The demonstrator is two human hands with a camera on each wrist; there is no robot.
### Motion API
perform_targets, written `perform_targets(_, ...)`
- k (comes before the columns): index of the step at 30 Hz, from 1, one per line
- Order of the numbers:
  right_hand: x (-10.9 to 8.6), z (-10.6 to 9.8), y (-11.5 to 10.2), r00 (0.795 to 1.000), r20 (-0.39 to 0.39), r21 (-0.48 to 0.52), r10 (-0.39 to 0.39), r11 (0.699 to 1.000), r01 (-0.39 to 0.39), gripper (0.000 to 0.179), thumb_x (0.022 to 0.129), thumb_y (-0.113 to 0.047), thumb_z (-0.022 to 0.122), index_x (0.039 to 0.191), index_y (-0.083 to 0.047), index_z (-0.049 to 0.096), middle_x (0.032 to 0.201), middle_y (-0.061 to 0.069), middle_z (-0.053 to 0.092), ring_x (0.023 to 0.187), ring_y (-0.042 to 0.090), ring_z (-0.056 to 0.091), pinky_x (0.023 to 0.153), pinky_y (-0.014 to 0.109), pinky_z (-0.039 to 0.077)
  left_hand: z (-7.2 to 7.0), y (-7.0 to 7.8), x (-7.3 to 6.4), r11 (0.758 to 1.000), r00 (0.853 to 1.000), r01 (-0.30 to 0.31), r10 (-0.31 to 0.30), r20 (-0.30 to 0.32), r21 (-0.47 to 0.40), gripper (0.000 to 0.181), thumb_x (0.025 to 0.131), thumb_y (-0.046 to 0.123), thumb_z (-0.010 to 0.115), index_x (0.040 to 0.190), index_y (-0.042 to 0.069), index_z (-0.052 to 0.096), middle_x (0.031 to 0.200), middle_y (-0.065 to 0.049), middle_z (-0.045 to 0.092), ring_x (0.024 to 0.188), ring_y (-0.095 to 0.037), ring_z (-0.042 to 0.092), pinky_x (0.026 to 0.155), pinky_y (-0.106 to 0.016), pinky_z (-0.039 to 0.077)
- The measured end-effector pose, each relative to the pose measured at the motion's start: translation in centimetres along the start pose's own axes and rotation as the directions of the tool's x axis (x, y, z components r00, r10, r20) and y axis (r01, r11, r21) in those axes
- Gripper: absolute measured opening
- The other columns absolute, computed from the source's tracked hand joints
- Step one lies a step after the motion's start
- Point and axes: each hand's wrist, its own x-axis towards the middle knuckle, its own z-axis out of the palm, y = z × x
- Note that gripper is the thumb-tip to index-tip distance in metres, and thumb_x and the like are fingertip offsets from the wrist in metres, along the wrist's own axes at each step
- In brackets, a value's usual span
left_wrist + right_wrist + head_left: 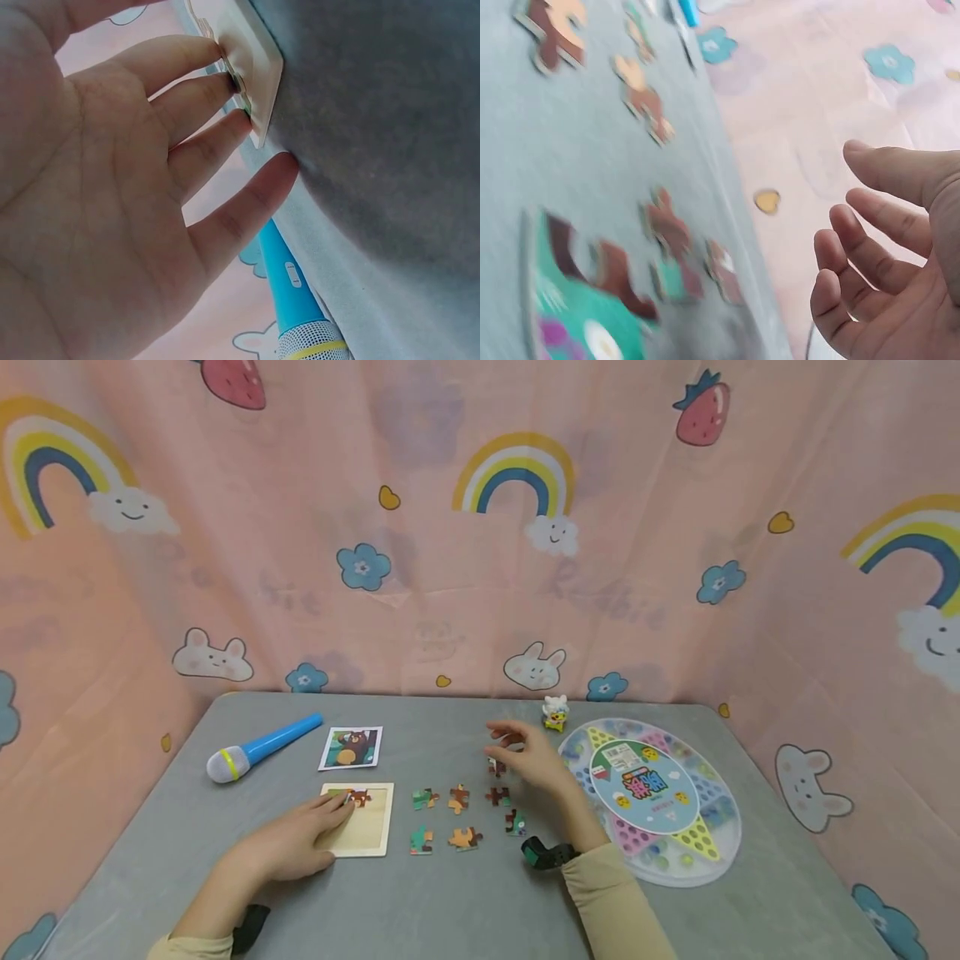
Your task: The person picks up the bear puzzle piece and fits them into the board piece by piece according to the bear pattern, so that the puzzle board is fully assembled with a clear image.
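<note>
My left hand [296,839] lies over the left side of a shallow wooden puzzle tray [375,839]. In the left wrist view its fingertips press near the tray's upper corner, where puzzle pieces [360,797] lie inside; the fingers partly hide them. My right hand [532,756] hovers above a dark puzzle piece [497,767], its fingers loosely bent with nothing between them. Between the hands lie several loose jigsaw pieces, among them an orange-brown piece [466,838], a green piece [422,840] and a green-and-brown flowered piece [585,300].
A bear picture card [351,748] lies behind the tray, with a blue toy microphone [273,743] to its left. On the right is a round marble board game [645,785]. A small figurine [555,714] stands at the back edge, before a pink patterned curtain [435,627].
</note>
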Motion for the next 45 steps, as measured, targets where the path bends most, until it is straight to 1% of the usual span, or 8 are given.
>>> perform_targets(5,-0.3,-1.0,1.2,0.998,-0.059,-0.018,0.034,0.999,-0.035,0.045,0.1,-0.013,0.076,0.142,0.0,0.065,0.133,0.021,0.068,0.111,0.031,0.066,0.085,0.037,0.056,0.0,0.0,0.0,1.0,1.0,-0.006,0.006,0.0,0.004,0.068,0.091,0.008,0.076,0.154,0.001,0.053,0.164,-0.026,0.043,0.152,-0.053,0.034,0.118,-0.069,0.035)
perform_targets(13,-0.2,-1.0,3.6,0.999,-0.042,0.006,0.0,1.0,0.0,0.043,0.099,-0.01,0.076,0.138,0.005,0.066,0.129,0.025,0.069,0.111,0.035,0.069,0.095,0.049,0.058,0.2,-0.2,0.1,1.0,1.0,-0.007,0.007,-0.002,-0.001,0.068,0.09,0.008,0.076,0.154,0.0,0.054,0.164,-0.025,0.043,0.152,-0.054,0.033,0.118,-0.068,0.034)
perform_targets(15,-0.1,-0.9,4.2,0.999,-0.052,0.009,-0.007,1.0,0.007,0.043,0.098,-0.009,0.077,0.136,0.005,0.067,0.125,0.024,0.07,0.109,0.034,0.07,0.095,0.045,0.058,0.3,-0.2,0.1,1.0,1.0,-0.006,0.006,-0.003,-0.003,0.068,0.09,0.008,0.076,0.154,0.0,0.054,0.164,-0.025,0.043,0.152,-0.053,0.034,0.118,-0.069,0.034)
perform_targets(20,-0.1,-0.4,4.9,0.998,-0.063,0.015,0.005,1.0,-0.004,0.041,0.096,-0.006,0.078,0.133,0.006,0.068,0.117,0.023,0.071,0.1,0.025,0.066,0.082,0.027,0.053,0.3,-0.3,0.0,1.0,1.0,-0.014,0.014,-0.011,-0.004,0.068,0.089,0.008,0.076,0.153,0.0,0.054,0.164,-0.025,0.043,0.152,-0.053,0.034,0.117,-0.069,0.035)
perform_targets(23,-0.2,-0.3,5.0,0.999,-0.054,0.019,0.009,1.0,-0.008,0.041,0.095,-0.006,0.078,0.133,0.007,0.068,0.117,0.023,0.071,0.101,0.027,0.065,0.083,0.028,0.053,0.3,-0.3,-0.1,1.0,1.0,-0.02,0.02,-0.009,-0.014,0.068,0.089,0.007,0.076,0.153,-0.001,0.054,0.164,-0.025,0.043,0.151,-0.054,0.034,0.117,-0.069,0.035)
perform_targets(29,-0.4,-0.3,5.3,0.999,0.024,-0.083,-0.038,0.996,0.04,0.043,0.094,-0.009,0.08,0.131,0.008,0.068,0.122,0.022,0.072,0.11,0.036,0.067,0.092,0.04,0.056,0.3,-0.2,-0.1,1.0,1.0,-0.015,0.014,-0.008,-0.023,0.069,0.088,0.005,0.075,0.153,0.0,0.054,0.163,-0.025,0.043,0.151,-0.054,0.035,0.117,-0.069,0.035)
perform_targets(40,-0.4,-0.3,4.9,0.997,0.061,-0.225,-0.038,0.973,0.051,0.037,0.095,-0.008,0.079,0.129,0.003,0.071,0.123,0.018,0.07,0.112,0.033,0.063,0.092,0.04,0.052,0.2,-0.1,-0.1,0.999,1.0,-0.021,0.021,-0.008,-0.029,0.07,0.087,0.005,0.073,0.154,-0.001,0.052,0.165,-0.026,0.041,0.152,-0.054,0.032,0.118,-0.07,0.033)
perform_targets(45,-0.4,-0.2,4.8,0.996,0.081,-0.282,-0.045,0.957,0.066,0.032,0.097,-0.009,0.077,0.128,-0.001,0.073,0.123,0.015,0.068,0.106,0.028,0.059,0.09,0.041,0.05,0.1,0.0,-0.1,0.999,1.0,-0.014,0.014,-0.001,-0.03,0.07,0.088,0.005,0.073,0.155,-0.001,0.052,0.165,-0.026,0.041,0.153,-0.054,0.031,0.119,-0.07,0.032)
